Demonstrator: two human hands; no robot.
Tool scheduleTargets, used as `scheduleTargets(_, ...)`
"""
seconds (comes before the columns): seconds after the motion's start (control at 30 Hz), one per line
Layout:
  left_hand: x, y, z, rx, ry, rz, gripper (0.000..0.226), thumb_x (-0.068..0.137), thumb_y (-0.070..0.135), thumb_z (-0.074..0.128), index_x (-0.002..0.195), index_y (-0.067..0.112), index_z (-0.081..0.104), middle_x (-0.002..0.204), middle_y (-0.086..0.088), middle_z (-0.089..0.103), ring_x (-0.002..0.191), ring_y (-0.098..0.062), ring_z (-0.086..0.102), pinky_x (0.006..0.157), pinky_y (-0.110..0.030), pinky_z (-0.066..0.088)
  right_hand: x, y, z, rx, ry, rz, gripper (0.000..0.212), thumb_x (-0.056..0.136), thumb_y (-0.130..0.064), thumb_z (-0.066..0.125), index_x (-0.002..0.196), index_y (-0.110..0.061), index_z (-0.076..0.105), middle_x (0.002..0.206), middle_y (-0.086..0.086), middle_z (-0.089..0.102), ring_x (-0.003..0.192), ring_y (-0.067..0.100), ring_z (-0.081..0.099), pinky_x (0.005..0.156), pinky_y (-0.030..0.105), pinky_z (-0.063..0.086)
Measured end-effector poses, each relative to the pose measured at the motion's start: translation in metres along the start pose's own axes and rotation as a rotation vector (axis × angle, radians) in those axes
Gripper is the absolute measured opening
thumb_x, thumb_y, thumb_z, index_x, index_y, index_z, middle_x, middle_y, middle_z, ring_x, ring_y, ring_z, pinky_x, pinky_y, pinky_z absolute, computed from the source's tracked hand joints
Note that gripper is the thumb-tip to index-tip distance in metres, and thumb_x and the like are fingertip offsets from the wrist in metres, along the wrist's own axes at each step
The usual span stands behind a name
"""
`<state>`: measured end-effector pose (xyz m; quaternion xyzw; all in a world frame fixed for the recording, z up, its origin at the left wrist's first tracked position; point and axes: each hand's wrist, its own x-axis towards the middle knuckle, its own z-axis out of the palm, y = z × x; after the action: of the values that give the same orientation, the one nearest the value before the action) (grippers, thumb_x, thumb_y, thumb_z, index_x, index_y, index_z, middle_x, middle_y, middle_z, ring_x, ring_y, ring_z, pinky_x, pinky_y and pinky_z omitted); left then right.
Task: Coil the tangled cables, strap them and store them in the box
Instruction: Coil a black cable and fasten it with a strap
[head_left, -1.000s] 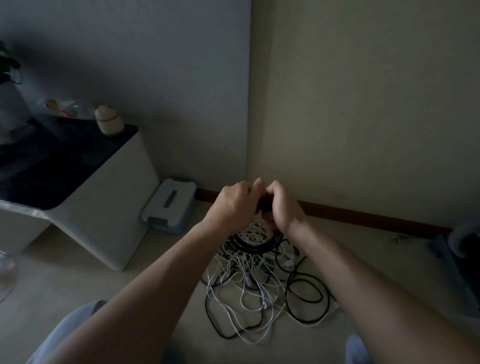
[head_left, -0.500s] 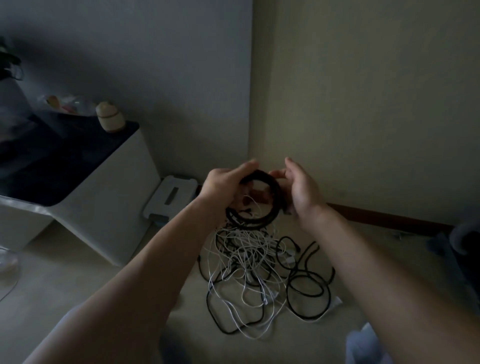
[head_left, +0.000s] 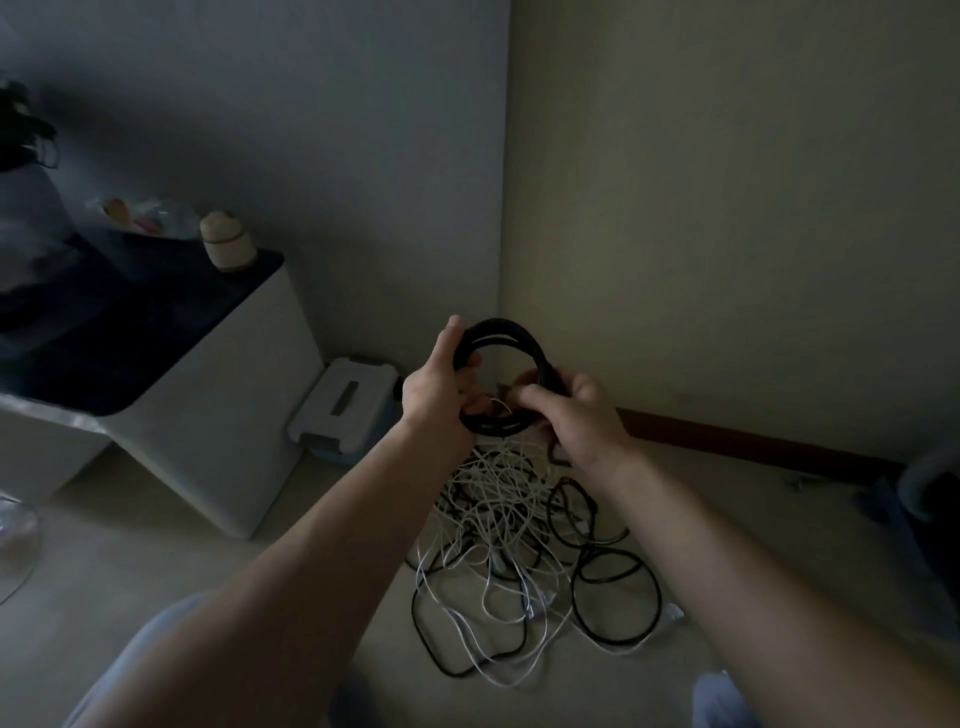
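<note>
Black cable, wound into a round coil (head_left: 525, 342), is up in the air between my two hands, standing nearly upright with its open ring facing me. My left grip (head_left: 434, 387) is closed around the coil's left side, thumb up at the top of the ring and the other fingers curled round the strands lower down. My right grip (head_left: 582, 421) is closed on the lower right part of the coil, thumb and fingers pinching it there, so both hands have hold of the same ring. A thin pale strand (head_left: 500, 402) shows inside the ring by my fingers; I cannot tell what it is. Below the coil and apart from it, the tangle (head_left: 506, 525) of white and black cables lies spread on the floor (head_left: 156, 597), with some wide black loops on its right side. The box (head_left: 345, 402), pale grey with its lid on, sits on the floor to the left of my hands, against the wall and just beside a white cabinet (head_left: 218, 415) with a dark top. A small rounded jar (head_left: 227, 248) stands on that top near its back corner. Along the right wall runs a dark brown baseboard (head_left: 727, 441).
</note>
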<state>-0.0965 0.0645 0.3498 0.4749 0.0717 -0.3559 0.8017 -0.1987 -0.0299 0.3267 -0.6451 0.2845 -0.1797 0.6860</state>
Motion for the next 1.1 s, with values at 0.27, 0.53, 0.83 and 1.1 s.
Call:
scheduleTargets(0.27,-0.001,-0.010,0.002,-0.024,0.045,0.049,0.046,0.091,0.050,0.067,0.072,0.009,0.060,0.047,0.004,0.036,0.038,-0.011,0.034,0.043,-0.023,0.038,-0.009,-0.026,0.013,0.657,-0.162,0.153,0.028,0.101,-0.027,0.053,0.075,-0.017,0.055,0.054,-0.006,0.041,0.052,0.012,0.045,0.063,0.025,0.039)
scheduleTargets(0.53,0.012,-0.001,-0.007,0.761,-0.032,0.483,0.047,0.094,0.049,0.047,0.080,0.014,0.074,0.072,-0.005,0.073,0.072,-0.026,0.067,0.069,-0.035,0.052,0.002,-0.032,-0.008,0.312,-0.172,0.250,0.028,0.088,-0.022,0.048,0.061,-0.020,0.041,0.044,-0.010,0.020,0.037,0.010,0.014,0.060,0.035,0.011)
scheduleTargets(0.83,-0.007,0.006,0.001,0.754,-0.431,-0.063,0.059,0.092,0.064,0.055,0.053,0.022,0.039,0.051,0.004,0.024,0.040,-0.013,0.023,0.045,-0.024,0.031,-0.001,-0.045,-0.013,0.080,-0.249,0.320,0.022,0.085,-0.022,0.046,0.063,-0.022,0.043,0.043,-0.009,0.025,0.034,0.009,0.017,0.044,0.024,0.025)
scheduleTargets(1.1,-0.002,0.001,0.007,0.166,-0.138,-0.043,0.061,0.092,0.047,0.067,0.044,0.024,0.038,0.050,0.005,0.020,0.037,-0.012,0.019,0.039,-0.023,0.026,-0.004,-0.025,-0.017,0.222,-0.246,0.190,0.011,0.084,-0.025,0.069,0.082,-0.015,0.064,0.077,0.006,0.064,0.068,0.020,0.062,0.063,0.027,0.048)
